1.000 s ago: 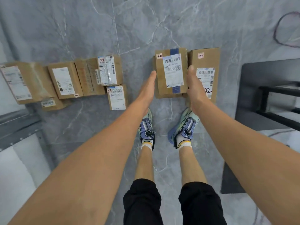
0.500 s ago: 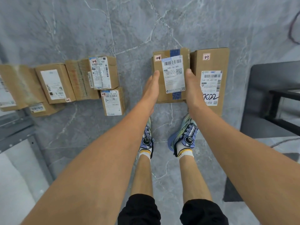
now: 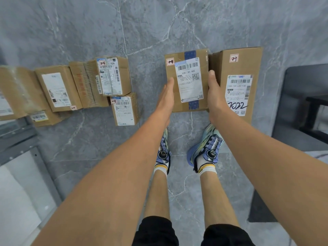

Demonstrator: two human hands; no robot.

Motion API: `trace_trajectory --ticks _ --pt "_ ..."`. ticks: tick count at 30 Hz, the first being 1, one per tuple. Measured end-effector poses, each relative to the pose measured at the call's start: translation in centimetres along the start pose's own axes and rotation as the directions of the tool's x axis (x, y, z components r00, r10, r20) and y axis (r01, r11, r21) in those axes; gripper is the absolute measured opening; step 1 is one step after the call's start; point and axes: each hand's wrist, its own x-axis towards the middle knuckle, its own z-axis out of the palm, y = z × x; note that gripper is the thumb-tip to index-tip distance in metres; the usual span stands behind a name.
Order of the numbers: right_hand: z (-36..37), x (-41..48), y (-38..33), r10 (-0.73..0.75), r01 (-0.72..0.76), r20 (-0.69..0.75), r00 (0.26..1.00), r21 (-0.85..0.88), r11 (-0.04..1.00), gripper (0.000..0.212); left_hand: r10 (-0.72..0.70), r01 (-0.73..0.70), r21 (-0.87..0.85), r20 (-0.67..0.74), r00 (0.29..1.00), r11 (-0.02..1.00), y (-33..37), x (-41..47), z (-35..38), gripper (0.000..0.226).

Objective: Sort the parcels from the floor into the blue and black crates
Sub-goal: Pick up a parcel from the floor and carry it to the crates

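Now: small parcel marked 1-4 [image 3: 186,80] sits between the person's two hands, just ahead of the shoes [image 3: 205,150]. Cannot tell whether its base is on the grey floor [image 3: 177,23] or just off it.

Left hand [image 3: 166,98]: flat, fingers straight and together, pressed to the parcel's left side. Right hand [image 3: 215,96]: against the right side, thumb along the top edge. Its fingers drop out of sight, so I cannot tell how they lie.

Handling, my guess: plain taped cardboard, stiff enough to take a squeeze from both sides, probably light for its size. The glossy label [image 3: 189,80] and tape look slick, so bare cardboard on the sides is the better hold, or fingers under the base.

Around: tall box marked 2-3 [image 3: 237,68] stands touching or just beside the parcel's right side and crowds the right hand. A cluster of other parcels [image 3: 85,84] lies well apart to the left. A dark frame [image 3: 305,103] is at the right edge; I cannot say if it is a crate. No blue crate is in sight.
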Motion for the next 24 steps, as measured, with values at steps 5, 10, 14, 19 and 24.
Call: trace_trajectory --ticks 5,10,14,19,24 --pt "0.6 -0.6 -0.8 0.022 -0.021 0.039 0.999 -0.044 0.999 0.054 0.001 -0.002 -0.068 -0.018 1.000 0.998 -0.3 -0.1 -0.6 0.091" --pt "0.6 -5.0 -2.9 -0.014 0.016 0.115 0.993 -0.013 1.000 0.065 0.090 -0.092 -0.101 -0.019 0.996 0.991 2.6 -5.9 -2.2 0.064" --pt "1.3 -11.2 -6.3 -0.064 0.065 0.127 0.990 -0.002 0.998 0.083 0.175 -0.176 -0.163 -0.020 0.984 0.971 5.6 -12.6 -4.6 0.072" --pt "2.4 -21.0 -12.0 -0.179 0.181 0.204 0.963 0.007 0.983 0.084 0.258 -0.260 -0.238 -0.037 0.965 0.936 10.3 -22.1 -8.0 0.099" --pt "3.2 -31.9 -18.1 -0.316 0.332 0.283 0.905 -0.007 0.943 0.085 0.364 -0.363 -0.233 -0.040 0.930 0.902 15.3 -33.4 -11.2 0.092"
